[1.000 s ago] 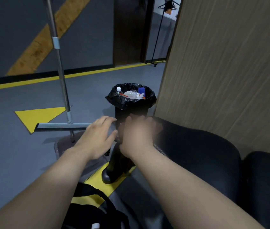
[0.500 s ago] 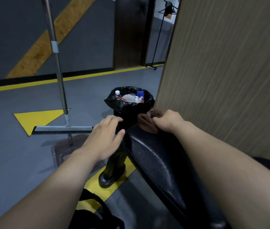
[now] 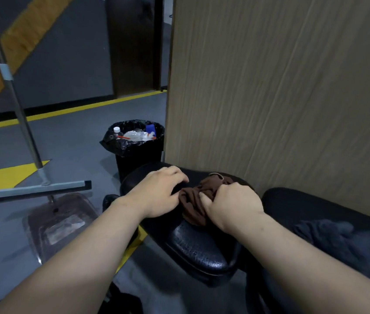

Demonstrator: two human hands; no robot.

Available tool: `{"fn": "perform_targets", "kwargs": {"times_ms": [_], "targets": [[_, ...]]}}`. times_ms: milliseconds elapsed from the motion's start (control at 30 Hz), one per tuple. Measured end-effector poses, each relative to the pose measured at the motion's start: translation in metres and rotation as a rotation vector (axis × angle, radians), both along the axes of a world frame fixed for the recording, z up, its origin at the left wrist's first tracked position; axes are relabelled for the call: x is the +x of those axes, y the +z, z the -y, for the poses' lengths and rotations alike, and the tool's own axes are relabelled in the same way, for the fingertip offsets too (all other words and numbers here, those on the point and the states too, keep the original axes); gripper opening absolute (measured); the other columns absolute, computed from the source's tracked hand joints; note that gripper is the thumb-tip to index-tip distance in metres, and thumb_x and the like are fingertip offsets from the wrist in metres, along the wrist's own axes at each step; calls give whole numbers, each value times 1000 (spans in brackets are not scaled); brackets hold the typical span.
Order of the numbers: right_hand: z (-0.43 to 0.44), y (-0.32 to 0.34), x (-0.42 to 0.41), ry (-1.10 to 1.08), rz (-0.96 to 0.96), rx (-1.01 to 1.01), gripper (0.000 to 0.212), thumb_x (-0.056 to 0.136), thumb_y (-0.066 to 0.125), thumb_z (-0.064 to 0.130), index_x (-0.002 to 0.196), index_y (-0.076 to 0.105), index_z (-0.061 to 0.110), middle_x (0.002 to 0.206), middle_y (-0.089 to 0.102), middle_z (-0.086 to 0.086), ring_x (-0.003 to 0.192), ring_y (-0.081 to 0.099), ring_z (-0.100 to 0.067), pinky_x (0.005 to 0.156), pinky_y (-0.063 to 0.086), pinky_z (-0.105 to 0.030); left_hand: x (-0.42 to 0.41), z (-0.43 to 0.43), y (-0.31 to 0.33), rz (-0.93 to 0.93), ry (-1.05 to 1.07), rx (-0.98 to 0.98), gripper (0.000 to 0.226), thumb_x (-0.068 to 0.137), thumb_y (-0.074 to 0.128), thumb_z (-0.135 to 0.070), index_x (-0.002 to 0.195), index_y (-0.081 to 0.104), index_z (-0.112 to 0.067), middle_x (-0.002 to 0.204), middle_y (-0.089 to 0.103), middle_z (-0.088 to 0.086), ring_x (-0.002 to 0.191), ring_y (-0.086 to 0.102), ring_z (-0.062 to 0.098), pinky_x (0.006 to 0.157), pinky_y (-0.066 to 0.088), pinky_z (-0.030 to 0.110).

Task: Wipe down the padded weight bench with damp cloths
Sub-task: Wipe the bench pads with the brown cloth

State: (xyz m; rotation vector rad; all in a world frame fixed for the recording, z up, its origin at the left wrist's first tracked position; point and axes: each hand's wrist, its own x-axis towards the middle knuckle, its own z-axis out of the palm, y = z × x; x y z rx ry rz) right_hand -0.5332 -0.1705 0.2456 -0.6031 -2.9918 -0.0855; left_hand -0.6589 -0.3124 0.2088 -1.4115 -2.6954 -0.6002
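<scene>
A wood-grain panel (image 3: 281, 91) rose behind a padded counter (image 3: 197, 248); a lined bin (image 3: 137, 160) stood beyond the counter's end. On the counter, the left hand (image 3: 159, 196) rested loosely bent, empty; the right hand (image 3: 231, 205) clutched a brown cloth (image 3: 193, 201).

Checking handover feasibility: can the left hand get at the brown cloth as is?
Likely yes. The left hand rests on the bench pad right beside the cloth, with nothing between them. The right hand grips the cloth's right side, so its left edge is exposed.
</scene>
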Motion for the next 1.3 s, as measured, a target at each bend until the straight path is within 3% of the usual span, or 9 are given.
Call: {"fn": "perform_targets", "kwargs": {"times_ms": [100,233,367,500,700,800,1033,1167,1300], "targets": [[-16,19,17,-5,118,-136,77,91,27,73,121,63,12,125,64,-15,116,58,-33,91,42,-35,5,-1,5,-52,-17,69,30,97,50,-26,125,62,-23,127,57,-7,117,54,16,99,44,39],[-58,52,36,5,287,-273,95,83,51,72,153,22,16,149,46,-10,136,44,-27,107,36,-30,13,-5,19,87,-7,125,35,97,44,-9,122,62,-25,121,62,-6,111,58,16,95,46,33],[-81,58,31,152,255,-202,120,69,81,54,157,2,29,157,33,-4,142,34,-21,108,31,-24,25,-13,28,174,4,-38,46,92,44,-65,118,62,-32,115,65,-7,110,58,17,96,46,38],[-80,38,9,402,245,-180,120,63,87,45,155,11,40,164,11,1,150,14,-13,119,17,-24,40,-17,29,92,-46,-237,92,56,45,-97,129,54,-41,115,54,-13,115,50,12,98,42,45],[-70,22,-17,533,243,-87,84,68,75,64,143,43,40,158,32,5,144,32,-15,116,29,-33,25,-23,18,-7,-73,-205,55,70,63,-68,118,56,-41,114,49,-12,116,44,14,90,39,43],[-66,15,-16,457,178,-94,69,65,63,78,121,59,37,111,69,9,105,63,-16,88,52,-33,3,-15,18,-92,-43,-181,39,80,57,-48,119,55,-44,112,48,-13,112,44,13,90,39,42],[-70,11,2,403,93,55,65,75,52,79,104,59,20,90,62,0,86,61,-22,75,51,-34,-19,-10,6,-72,3,-149,38,90,53,-34,125,48,-49,112,46,-14,111,40,11,94,36,43],[-91,14,13,381,81,91,59,81,51,74,103,64,20,91,61,0,91,61,-24,73,44,-31,-15,-15,10,-67,4,-207,32,87,53,-54,117,47,-47,111,44,-13,113,39,11,94,35,43],[-96,11,16,330,77,-177,83,73,65,73,135,51,20,113,48,3,106,57,-18,94,47,-30,-6,-22,18,119,-51,-178,79,60,49,-87,128,47,-46,130,49,-21,122,43,7,104,37,42]]}}
